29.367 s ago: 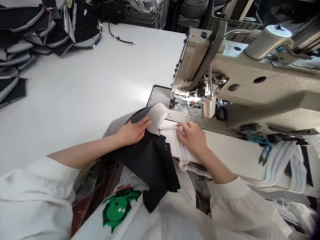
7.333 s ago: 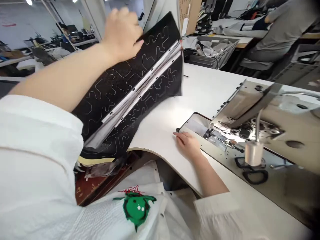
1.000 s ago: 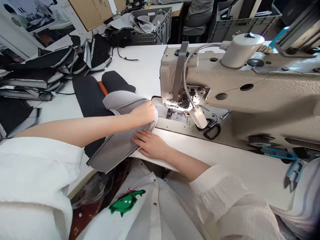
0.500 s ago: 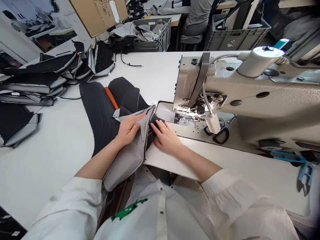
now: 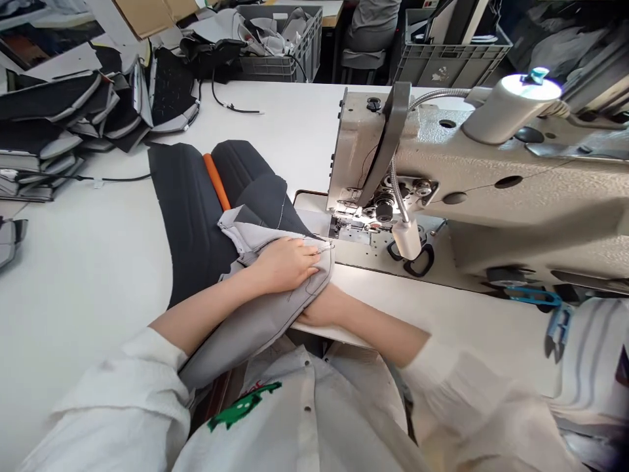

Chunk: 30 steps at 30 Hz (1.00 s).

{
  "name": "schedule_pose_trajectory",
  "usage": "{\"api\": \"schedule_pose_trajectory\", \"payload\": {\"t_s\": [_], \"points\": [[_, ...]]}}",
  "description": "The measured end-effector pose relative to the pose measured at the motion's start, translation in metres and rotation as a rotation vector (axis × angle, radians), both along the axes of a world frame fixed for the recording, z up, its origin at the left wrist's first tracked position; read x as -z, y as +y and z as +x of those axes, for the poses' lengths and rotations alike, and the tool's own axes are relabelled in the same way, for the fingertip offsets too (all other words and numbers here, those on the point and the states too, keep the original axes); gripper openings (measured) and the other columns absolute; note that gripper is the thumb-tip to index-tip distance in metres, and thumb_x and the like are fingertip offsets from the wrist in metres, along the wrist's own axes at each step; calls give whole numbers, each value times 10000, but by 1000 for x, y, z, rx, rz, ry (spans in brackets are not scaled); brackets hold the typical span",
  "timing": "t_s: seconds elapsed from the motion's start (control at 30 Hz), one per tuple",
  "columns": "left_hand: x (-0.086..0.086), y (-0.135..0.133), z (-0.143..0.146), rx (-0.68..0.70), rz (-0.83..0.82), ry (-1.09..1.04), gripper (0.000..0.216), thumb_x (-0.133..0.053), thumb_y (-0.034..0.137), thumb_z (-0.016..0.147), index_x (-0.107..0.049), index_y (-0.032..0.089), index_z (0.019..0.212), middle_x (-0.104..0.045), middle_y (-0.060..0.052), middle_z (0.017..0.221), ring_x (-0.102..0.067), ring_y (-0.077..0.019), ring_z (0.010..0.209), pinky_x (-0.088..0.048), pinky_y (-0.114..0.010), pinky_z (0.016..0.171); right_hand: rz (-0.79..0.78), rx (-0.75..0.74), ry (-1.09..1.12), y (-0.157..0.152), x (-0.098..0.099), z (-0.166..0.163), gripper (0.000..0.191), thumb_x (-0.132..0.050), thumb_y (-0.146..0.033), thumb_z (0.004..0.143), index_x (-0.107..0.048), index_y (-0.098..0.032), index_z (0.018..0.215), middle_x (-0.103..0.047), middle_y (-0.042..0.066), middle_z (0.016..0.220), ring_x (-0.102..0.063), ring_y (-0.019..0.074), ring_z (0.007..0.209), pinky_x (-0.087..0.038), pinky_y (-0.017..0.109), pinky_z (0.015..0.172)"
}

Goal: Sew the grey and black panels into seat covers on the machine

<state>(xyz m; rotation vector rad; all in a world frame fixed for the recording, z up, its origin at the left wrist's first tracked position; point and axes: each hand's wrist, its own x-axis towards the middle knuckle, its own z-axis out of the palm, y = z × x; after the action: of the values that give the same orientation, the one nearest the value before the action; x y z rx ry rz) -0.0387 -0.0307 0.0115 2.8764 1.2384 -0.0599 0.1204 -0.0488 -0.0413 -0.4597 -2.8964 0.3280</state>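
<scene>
My left hand [image 5: 287, 263] lies on top of a grey fabric panel [image 5: 255, 321], fingers flat and together, pressing its edge near the sewing machine's needle plate [image 5: 351, 231]. My right hand is tucked under that grey panel; only its wrist [image 5: 329, 309] and forearm show, so its fingers are hidden. Beneath and behind the grey piece lies a black quilted cover [image 5: 189, 210] with an orange strip [image 5: 216, 180]. The panel hangs over the table's front edge toward my lap.
A beige industrial sewing machine [image 5: 472, 190] with a gooseneck lamp [image 5: 405, 237] fills the right. Black-handled scissors [image 5: 410, 259] lie on its bed. Stacked black and grey covers [image 5: 59, 124] sit far left. Grey crates [image 5: 280, 39] and a seated person [image 5: 371, 26] are behind.
My right hand has slid from on top of the dark piece to underneath the grey panel. My left hand moved right, flattening the grey panel closer to the needle plate.
</scene>
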Motion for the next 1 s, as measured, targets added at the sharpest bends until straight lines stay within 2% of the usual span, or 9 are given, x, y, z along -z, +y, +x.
{"api": "schedule_pose_trajectory", "payload": {"t_s": [0.07, 0.1, 0.17, 0.23, 0.3, 0.43, 0.63, 1.0], "points": [[6, -2, 1, -3, -5, 31, 358, -390, 339, 946, -611, 171, 1173, -585, -51, 1281, -579, -221, 965, -454, -364, 828, 4, -57, 36, 2, -2, 30, 223, -503, -323, 911, -667, -175, 942, -679, 52, 988, -584, 187, 984, -458, 347, 920], [7, -3, 1, -10, 3, 39, 364, -403, 343, 939, -594, 168, 1196, -553, -53, 1321, -567, -227, 992, -451, -364, 829, 18, -28, 74, 5, -4, 45, 232, -465, -273, 922, -671, -169, 947, -688, 54, 962, -588, 182, 961, -461, 327, 891], [7, -3, 5, -33, 20, 63, 411, -425, 344, 921, -533, 162, 1273, -471, -55, 1405, -546, -242, 1032, -449, -372, 817, 62, 137, 141, 13, -8, 69, 286, -396, -202, 935, -654, -147, 1047, -689, 64, 936, -595, 167, 869, -462, 298, 778], [5, 1, 10, -60, 29, 98, 480, -432, 337, 908, -457, 157, 1352, -406, -52, 1455, -538, -253, 1038, -450, -380, 795, 107, 299, 125, 21, -11, 79, 333, -391, -227, 938, -615, -123, 1161, -681, 78, 905, -585, 168, 780, -430, 292, 670], [3, 8, 16, -75, 26, 134, 503, -423, 325, 906, -431, 149, 1376, -408, -50, 1454, -536, -259, 1037, -449, -382, 791, 115, 374, 20, 27, -11, 77, 383, -403, -277, 934, -583, -119, 1232, -672, 80, 858, -577, 171, 726, -378, 295, 595], [2, 26, 19, -51, 16, 169, 449, -433, 318, 902, -509, 154, 1313, -456, -55, 1418, -529, -267, 1083, -439, -376, 825, 62, 466, -124, 33, -8, 60, 420, -378, -301, 936, -562, -156, 1285, -680, 59, 797, -600, 157, 703, -288, 295, 531], [5, 47, 15, 1, 36, 135, 373, -451, 296, 894, -593, 178, 1219, -487, -65, 1390, -543, -270, 1079, -433, -371, 813, 56, 556, -150, 40, -6, 54, 447, -357, -288, 927, -552, -148, 1304, -704, 78, 814, -612, 159, 681, -272, 297, 517], [12, 52, 18, -26, 85, 90, 396, -435, 255, 895, -565, 151, 1254, -493, -81, 1382, -539, -273, 1078, -428, -369, 798, 144, 599, -121, 45, -1, 55, 422, -350, -276, 936, -587, -159, 1265, -673, 55, 691, -569, 133, 581, -222, 289, 488]]}}
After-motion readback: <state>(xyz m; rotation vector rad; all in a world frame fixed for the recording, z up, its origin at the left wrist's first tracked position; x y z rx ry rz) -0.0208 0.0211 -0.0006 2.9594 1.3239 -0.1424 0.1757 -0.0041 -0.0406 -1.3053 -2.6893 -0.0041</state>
